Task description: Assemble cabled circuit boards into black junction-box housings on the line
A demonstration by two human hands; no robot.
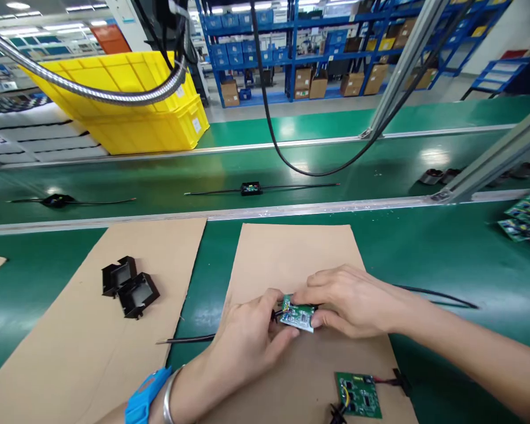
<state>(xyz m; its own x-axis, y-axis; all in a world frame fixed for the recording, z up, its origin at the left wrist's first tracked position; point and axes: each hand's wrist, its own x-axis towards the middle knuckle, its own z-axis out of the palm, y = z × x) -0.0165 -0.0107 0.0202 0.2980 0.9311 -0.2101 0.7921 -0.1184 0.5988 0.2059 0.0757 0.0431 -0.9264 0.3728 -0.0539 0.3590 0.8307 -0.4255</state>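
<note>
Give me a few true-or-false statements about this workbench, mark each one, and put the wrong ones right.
1. The left hand and right hand both touch a small green circuit board. True.
2. A blue wristband is on the right wrist. False: it is on the left wrist.
3. A second green circuit board with red and yellow wires lies on a brown cardboard sheet. True.
4. The black plastic case is shut. False: it lies open.
5. Yellow plastic crates stand toward the left of the view. True.
</note>
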